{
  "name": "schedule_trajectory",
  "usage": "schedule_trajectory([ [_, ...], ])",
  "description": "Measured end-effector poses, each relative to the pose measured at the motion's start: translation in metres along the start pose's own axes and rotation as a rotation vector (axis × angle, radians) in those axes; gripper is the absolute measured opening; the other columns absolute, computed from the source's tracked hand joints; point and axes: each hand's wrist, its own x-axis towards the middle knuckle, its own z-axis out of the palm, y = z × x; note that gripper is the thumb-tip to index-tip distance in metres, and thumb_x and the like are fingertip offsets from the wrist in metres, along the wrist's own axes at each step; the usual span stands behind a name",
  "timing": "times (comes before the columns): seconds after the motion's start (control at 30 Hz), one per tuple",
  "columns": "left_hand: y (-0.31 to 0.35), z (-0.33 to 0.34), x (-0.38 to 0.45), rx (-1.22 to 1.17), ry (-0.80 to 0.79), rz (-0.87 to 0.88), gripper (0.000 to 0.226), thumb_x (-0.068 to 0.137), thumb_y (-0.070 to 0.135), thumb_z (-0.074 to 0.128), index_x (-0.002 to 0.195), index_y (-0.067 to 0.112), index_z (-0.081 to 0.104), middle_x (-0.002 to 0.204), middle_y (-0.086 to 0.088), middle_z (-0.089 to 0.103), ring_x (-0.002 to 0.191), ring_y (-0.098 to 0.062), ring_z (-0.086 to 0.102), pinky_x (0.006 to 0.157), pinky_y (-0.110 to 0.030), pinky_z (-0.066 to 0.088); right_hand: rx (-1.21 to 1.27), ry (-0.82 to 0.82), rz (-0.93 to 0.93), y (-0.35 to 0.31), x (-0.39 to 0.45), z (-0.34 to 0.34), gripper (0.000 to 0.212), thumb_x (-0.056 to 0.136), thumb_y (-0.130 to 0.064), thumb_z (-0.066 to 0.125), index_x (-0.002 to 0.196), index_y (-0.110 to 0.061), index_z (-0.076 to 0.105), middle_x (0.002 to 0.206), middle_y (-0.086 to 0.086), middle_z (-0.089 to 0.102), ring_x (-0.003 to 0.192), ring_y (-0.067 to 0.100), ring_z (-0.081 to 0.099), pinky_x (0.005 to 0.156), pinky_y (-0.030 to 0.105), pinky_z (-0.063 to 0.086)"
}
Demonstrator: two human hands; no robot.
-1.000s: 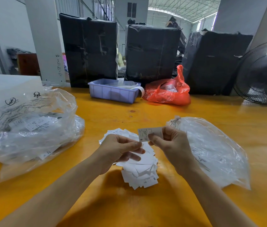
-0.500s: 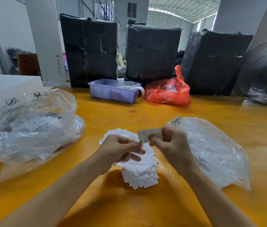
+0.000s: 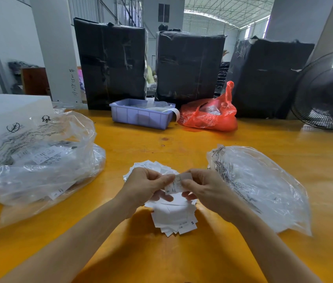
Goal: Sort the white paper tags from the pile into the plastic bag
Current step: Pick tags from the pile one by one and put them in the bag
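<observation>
Change: the tag (image 3: 177, 183), held level above the pile by the right hand alone a second ago, now hangs tilted lower, and the left hand has come across to pinch it too.
Left hand (image 3: 144, 185): thumb and forefinger pinch the tag's left edge, other fingers curled beneath.
Right hand (image 3: 206, 189): fingers curled round the tag's right side, thumb on its face.
Tag: small white slip with printed lines and an "S" at its lower end, held just above the pile.
Pile (image 3: 172, 216): loose white paper tags on the yellow table (image 3: 182, 260), under and between both hands.
Plastic bag (image 3: 263, 186): clear, lying flat just right of the right hand.
Left side: a larger clear bag (image 3: 39, 160) with printed tags inside.
Far edge: lilac tray (image 3: 141, 115), red bag (image 3: 210, 115), black wrapped bales (image 3: 112, 64), a fan (image 3: 331, 92).
</observation>
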Motion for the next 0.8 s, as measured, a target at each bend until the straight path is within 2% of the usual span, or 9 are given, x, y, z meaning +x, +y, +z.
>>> schedule_trajectory([
  [0.1, 0.001, 0.002, 0.000, 0.015, 0.016, -0.006, 0.043, 0.070, 0.046, 0.064, 0.079, 0.004, 0.072, 0.074, -0.012, 0.073, 0.062, -0.020, 0.071, 0.046, -0.015, 0.044, 0.017, -0.002, 0.001, -0.001, 0.000, 0.002, 0.018, 0.097, -0.011, 0.049, 0.105, -0.008, 0.065, 0.089, 0.007, 0.065, 0.072, 0.009, 0.060, 0.064, 0.019, 0.053],
  [0.2, 0.002, 0.003, -0.002, 0.001, -0.005, 0.001, 0.041, 0.074, 0.045, 0.062, 0.079, 0.006, 0.072, 0.073, -0.010, 0.074, 0.061, -0.020, 0.071, 0.046, -0.015, 0.045, 0.031, 0.102, -0.051, 0.000, 0.002, 0.002, 0.024, 0.087, -0.011, 0.065, 0.111, -0.011, 0.063, 0.088, 0.014, 0.068, 0.077, 0.021, 0.066, 0.067, 0.025, 0.056],
  [0.27, 0.001, 0.006, -0.003, -0.004, -0.024, 0.012, 0.037, 0.080, 0.042, 0.062, 0.080, 0.007, 0.073, 0.075, -0.009, 0.074, 0.061, -0.019, 0.071, 0.046, -0.015, 0.045, 0.085, 0.146, -0.072, 0.000, 0.002, 0.003, 0.029, 0.081, -0.009, 0.072, 0.108, -0.012, 0.063, 0.083, 0.013, 0.070, 0.076, 0.021, 0.068, 0.065, 0.023, 0.055],
  [0.37, -0.002, 0.011, -0.004, -0.016, 0.018, 0.029, 0.030, 0.085, 0.035, 0.063, 0.080, 0.008, 0.074, 0.074, -0.011, 0.074, 0.062, -0.021, 0.071, 0.048, -0.017, 0.048, 0.065, 0.169, -0.119, 0.000, 0.000, 0.007, 0.018, 0.084, -0.010, 0.068, 0.102, -0.011, 0.070, 0.084, 0.008, 0.070, 0.073, 0.017, 0.067, 0.061, 0.020, 0.054],
  [0.43, -0.004, 0.013, -0.003, -0.074, 0.080, 0.029, 0.025, 0.085, 0.031, 0.065, 0.079, 0.008, 0.075, 0.073, -0.010, 0.074, 0.062, -0.024, 0.071, 0.049, -0.019, 0.050, -0.012, 0.138, -0.129, -0.001, 0.001, 0.012, 0.020, 0.090, -0.016, 0.062, 0.108, -0.013, 0.069, 0.091, 0.006, 0.061, 0.076, 0.012, 0.058, 0.063, 0.019, 0.054],
  [0.53, -0.005, 0.014, -0.001, -0.160, 0.180, 0.018, 0.023, 0.086, 0.029, 0.066, 0.073, 0.013, 0.076, 0.068, -0.004, 0.073, 0.061, -0.014, 0.069, 0.051, -0.020, 0.049, -0.109, 0.021, -0.097, -0.002, 0.001, 0.017, 0.037, 0.091, -0.026, 0.058, 0.128, -0.024, 0.055, 0.098, 0.000, 0.043, 0.084, 0.011, 0.048, 0.073, 0.018, 0.050],
  [0.63, -0.003, 0.017, 0.000, -0.271, 0.232, -0.008, 0.024, 0.084, 0.034, 0.066, 0.076, 0.013, 0.076, 0.068, -0.001, 0.072, 0.060, -0.009, 0.065, 0.053, -0.019, 0.047, -0.091, 0.075, -0.122, -0.003, 0.001, 0.020, 0.054, 0.088, -0.025, 0.064, 0.137, -0.027, 0.041, 0.106, -0.002, 0.045, 0.081, 0.005, 0.053, 0.071, 0.012, 0.047],
  [0.7, -0.001, 0.018, 0.000, -0.315, 0.252, -0.023, 0.025, 0.084, 0.037, 0.065, 0.080, 0.015, 0.075, 0.069, 0.000, 0.069, 0.060, -0.009, 0.062, 0.051, -0.019, 0.046, -0.079, 0.165, -0.171, -0.003, 0.001, 0.021, 0.048, 0.087, -0.019, 0.066, 0.132, -0.024, 0.050, 0.108, 0.000, 0.052, 0.082, 0.006, 0.057, 0.071, 0.013, 0.048],
  [0.8, 0.002, 0.017, -0.001, -0.367, 0.232, -0.041, 0.024, 0.084, 0.039, 0.063, 0.090, 0.019, 0.076, 0.083, -0.003, 0.071, 0.070, -0.013, 0.061, 0.056, -0.021, 0.046, -0.069, 0.212, -0.203, -0.003, 0.002, 0.023, 0.032, 0.085, -0.018, 0.068, 0.117, -0.020, 0.064, 0.104, -0.003, 0.059, 0.086, 0.008, 0.059, 0.072, 0.015, 0.049],
])
